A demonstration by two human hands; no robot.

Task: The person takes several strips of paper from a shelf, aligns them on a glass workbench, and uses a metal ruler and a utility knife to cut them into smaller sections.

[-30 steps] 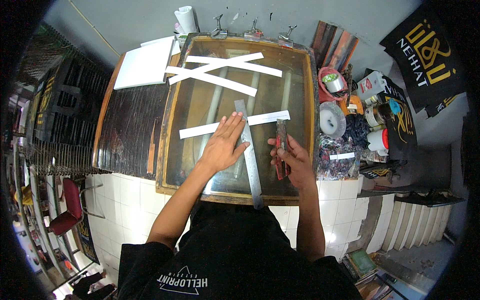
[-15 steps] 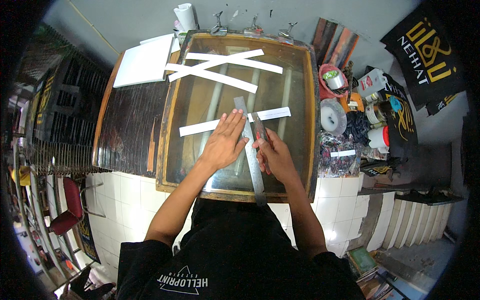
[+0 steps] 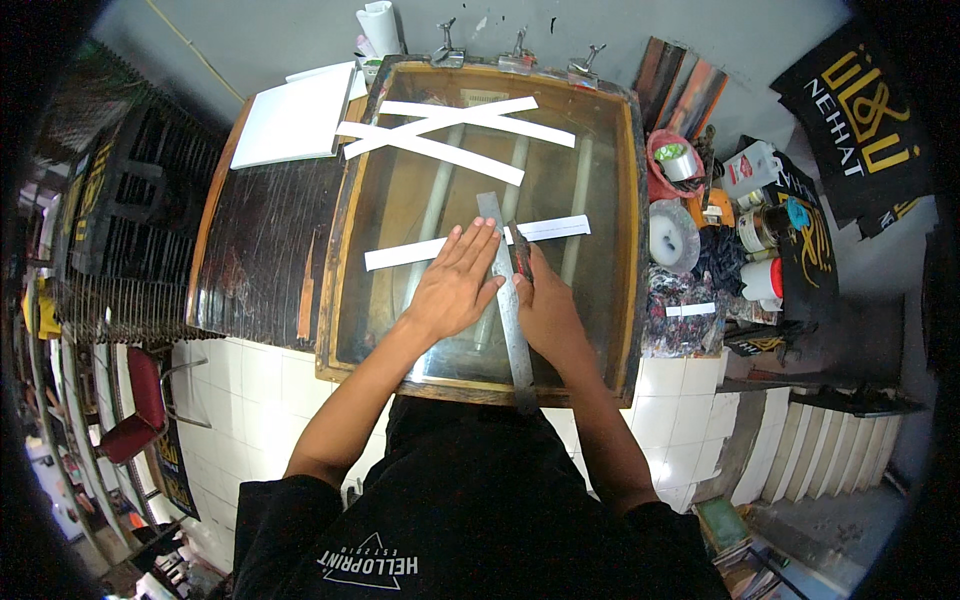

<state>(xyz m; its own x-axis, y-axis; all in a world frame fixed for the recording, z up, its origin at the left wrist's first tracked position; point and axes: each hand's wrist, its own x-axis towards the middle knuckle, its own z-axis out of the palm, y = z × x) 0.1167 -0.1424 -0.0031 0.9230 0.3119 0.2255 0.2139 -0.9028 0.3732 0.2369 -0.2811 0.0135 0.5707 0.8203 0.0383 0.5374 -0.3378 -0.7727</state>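
Note:
A long white paper strip [image 3: 400, 253] lies across the glass-topped table [image 3: 400, 310], and a steel ruler [image 3: 515, 345] crosses over it at a steep angle. My left hand [image 3: 448, 290] lies flat with fingers stretched, pressing on the strip and the ruler's left edge. Along the ruler's right side my right hand [image 3: 548, 308] grips a utility knife [image 3: 522, 256] with a dark and red body. The knife's front end is at the strip, close by the ruler; whether the blade touches the paper I cannot tell. Most of the handle is hidden under my fingers.
Several more white strips [image 3: 470, 155] lie crossed at the table's far side. White sheets [image 3: 293, 118] rest on the dark board at left. Metal clamps [image 3: 518, 52] line the far edge. At right stand a red basket [image 3: 655, 182], a tub [image 3: 672, 235] and bottles.
My right hand has turned and closed further over the knife, hiding its handle. My left hand and the ruler keep their places on the strip. The whole view has shifted slightly.

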